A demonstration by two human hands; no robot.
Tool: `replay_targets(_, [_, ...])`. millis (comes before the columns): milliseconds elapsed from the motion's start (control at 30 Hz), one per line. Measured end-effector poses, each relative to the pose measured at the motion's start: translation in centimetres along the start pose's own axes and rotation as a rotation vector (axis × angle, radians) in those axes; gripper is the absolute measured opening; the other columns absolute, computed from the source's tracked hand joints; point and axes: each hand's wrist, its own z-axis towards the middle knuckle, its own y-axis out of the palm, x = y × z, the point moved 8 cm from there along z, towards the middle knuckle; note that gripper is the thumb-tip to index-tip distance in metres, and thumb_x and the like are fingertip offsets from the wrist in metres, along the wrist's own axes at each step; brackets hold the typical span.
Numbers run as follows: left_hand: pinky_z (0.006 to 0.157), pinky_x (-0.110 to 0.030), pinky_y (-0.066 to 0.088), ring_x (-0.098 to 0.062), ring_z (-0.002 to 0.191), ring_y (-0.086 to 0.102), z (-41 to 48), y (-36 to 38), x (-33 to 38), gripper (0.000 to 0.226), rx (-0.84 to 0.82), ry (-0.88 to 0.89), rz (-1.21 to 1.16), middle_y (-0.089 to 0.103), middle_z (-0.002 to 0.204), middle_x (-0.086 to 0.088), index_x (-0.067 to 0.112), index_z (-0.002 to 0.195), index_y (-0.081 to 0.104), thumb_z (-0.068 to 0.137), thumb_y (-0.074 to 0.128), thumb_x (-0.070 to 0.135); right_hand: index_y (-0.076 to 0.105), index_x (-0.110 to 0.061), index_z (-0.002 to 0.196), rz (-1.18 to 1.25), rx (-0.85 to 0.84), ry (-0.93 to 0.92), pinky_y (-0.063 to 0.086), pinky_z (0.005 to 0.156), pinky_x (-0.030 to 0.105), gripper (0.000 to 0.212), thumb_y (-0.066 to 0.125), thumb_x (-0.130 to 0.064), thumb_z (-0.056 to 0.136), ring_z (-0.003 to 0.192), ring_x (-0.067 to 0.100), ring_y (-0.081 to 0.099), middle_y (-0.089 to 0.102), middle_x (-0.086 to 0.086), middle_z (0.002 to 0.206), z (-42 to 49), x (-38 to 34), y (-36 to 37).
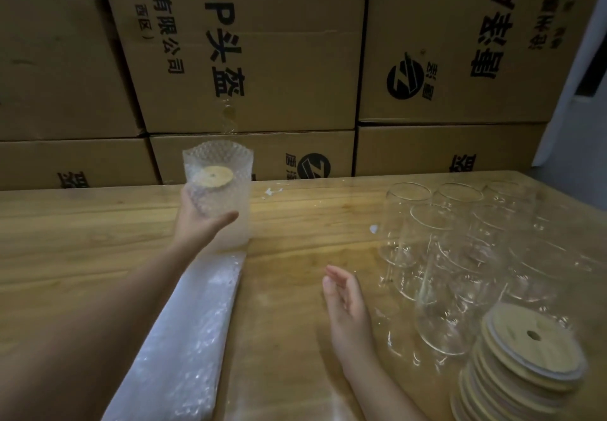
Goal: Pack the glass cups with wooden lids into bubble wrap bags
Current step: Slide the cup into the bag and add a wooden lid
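Holding a bagged cup (226,204) at the far left-centre of the table (98,223), a person's left hand (200,220) curls its grip round the bubble film, thumb across the front. A wooden lid (213,176) sits tilted inside, below the bag's open mouth. Whether the bag's base rests on the table or hangs just above it cannot be told.

The right hand (345,299) hovers nearer, its grip spread and holding nothing, between a pile of flat bubble wrap bags (193,322) and a crowd of bare glass cups (437,256) on the right.

The risks look plain. With the mouth unsealed and the lid askew, a tip of the bag could let the lid slide out. The slick film may slip in a one-handed grip and drop the glass. A hasty reach to the right could knock the close-packed cups together. The leaning stack of wooden lids (532,355) at the near right could fan out and topple if brushed.
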Motion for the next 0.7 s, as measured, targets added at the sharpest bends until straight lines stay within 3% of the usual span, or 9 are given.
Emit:
replay_targets(267, [0.093, -0.035, 0.041, -0.026, 0.124, 0.046, 0.6, -0.4, -2.1, 0.103, 0.037, -0.121, -0.042, 0.043, 0.14, -0.009, 0.019, 0.146, 0.019, 0.067, 0.086, 0.016, 0.06, -0.026, 0.105, 0.002, -0.016, -0.001, 0.042, 0.077, 0.005, 0.013, 0.057, -0.025, 0.092, 0.094, -0.013, 0.057, 0.063, -0.015, 0.11, 0.0, 0.1, 0.1])
replay_targets(500, [0.09, -0.036, 0.043, -0.019, 0.11, 0.049, 0.5, -1.7, -2.0, 0.09, 0.001, -0.195, -0.06, 0.047, 0.138, -0.01, 0.014, 0.145, 0.027, 0.074, 0.081, 0.029, 0.061, -0.029, 0.102, 0.01, -0.028, 0.007, 0.042, 0.074, 0.004, 0.025, 0.056, -0.044, 0.082, 0.093, -0.013, 0.058, 0.065, -0.017, 0.105, -0.4, -0.4, 0.2])
replay_targets(700, [0.099, -0.038, 0.044, -0.024, 0.122, 0.048, -0.4, -3.1, -1.0, 0.084, 0.083, -0.199, -0.075, 0.043, 0.145, -0.011, 0.014, 0.146, 0.028, 0.079, 0.077, 0.03, 0.062, -0.027, 0.1, -0.007, -0.038, 0.026, 0.043, 0.074, 0.005, 0.009, 0.058, -0.029, 0.092, 0.092, -0.011, 0.059, 0.067, -0.014, 0.103, -0.3, -0.3, 0.2])
